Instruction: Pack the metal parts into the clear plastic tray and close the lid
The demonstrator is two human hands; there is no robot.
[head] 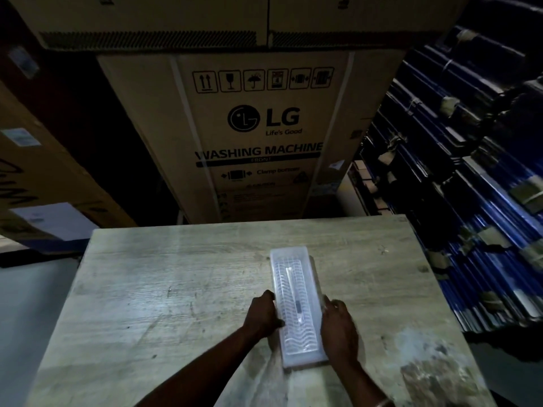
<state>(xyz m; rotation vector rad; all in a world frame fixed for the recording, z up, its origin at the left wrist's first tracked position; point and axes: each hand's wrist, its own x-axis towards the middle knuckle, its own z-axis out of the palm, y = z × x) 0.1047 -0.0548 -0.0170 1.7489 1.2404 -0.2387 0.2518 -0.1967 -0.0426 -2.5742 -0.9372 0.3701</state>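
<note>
A long clear plastic tray (pixel 295 277) lies lengthwise on the wooden table (pixel 176 289), lid down over it. Through the ribbed lid I see a thin metal part (pixel 293 292) along its middle. My left hand (pixel 262 315) grips the tray's left long edge near the front, thumb on top. My right hand (pixel 338 327) holds the right long edge, fingers pressed against its side. Whether other metal parts are inside is too blurred to tell.
A large washing machine carton (pixel 258 127) stands behind the table, with more cartons (pixel 44 171) at the left. Stacked blue wrapped bundles (pixel 470 171) fill the right side. A pale worn patch (pixel 426 362) marks the table's front right.
</note>
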